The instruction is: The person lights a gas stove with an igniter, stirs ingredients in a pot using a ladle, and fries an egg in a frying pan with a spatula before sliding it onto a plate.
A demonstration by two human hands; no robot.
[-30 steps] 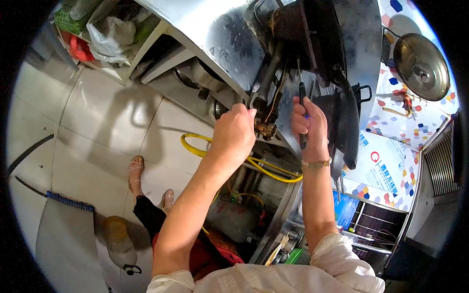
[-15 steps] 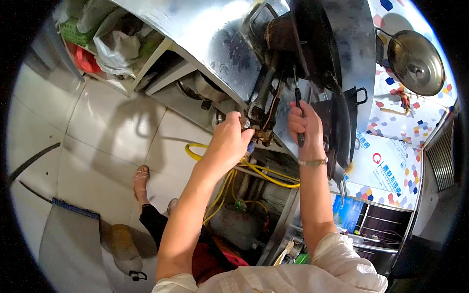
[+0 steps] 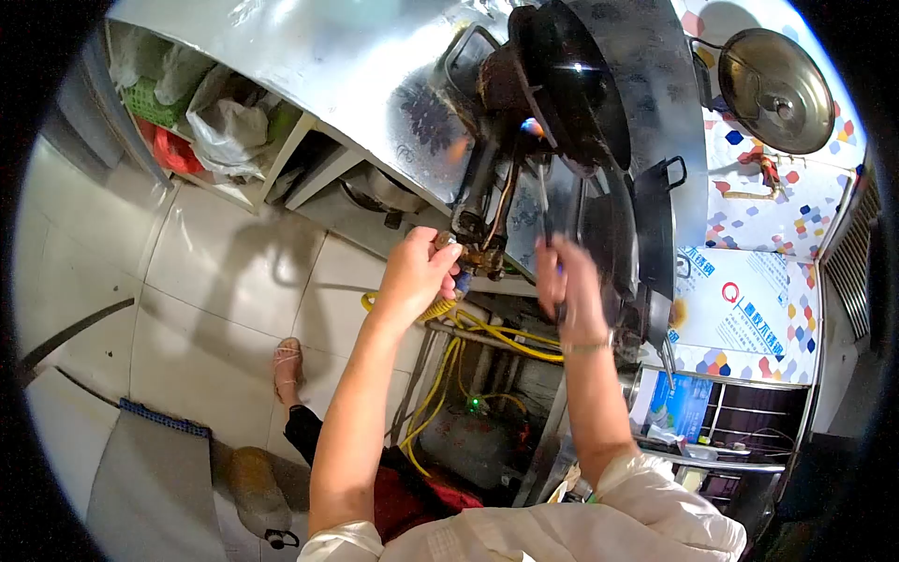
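Note:
My left hand [image 3: 420, 270] is closed on a brass valve knob [image 3: 446, 241] at the front of the gas burner [image 3: 487, 201]. A small blue-orange flame [image 3: 532, 126] shows at the burner, beneath the tilted black wok [image 3: 576, 84]. My right hand [image 3: 573, 286], smeared by motion, is closed round a thin lighter with a dark handle and a metal rod [image 3: 543, 192] that points toward the burner. Just right of that hand stand more dark pans [image 3: 611, 234].
Yellow hoses [image 3: 506, 345] run below the burner. A metal lid [image 3: 777, 91] lies at the upper right. On the left, a shelf holds plastic bags [image 3: 229, 126]. A foot [image 3: 288, 367] is on the tiled floor, near a bottle [image 3: 255, 487].
A flame now shows under the wok. My right hand has moved back a little from the burner, with the lighter still in it. The whole view has shifted slightly.

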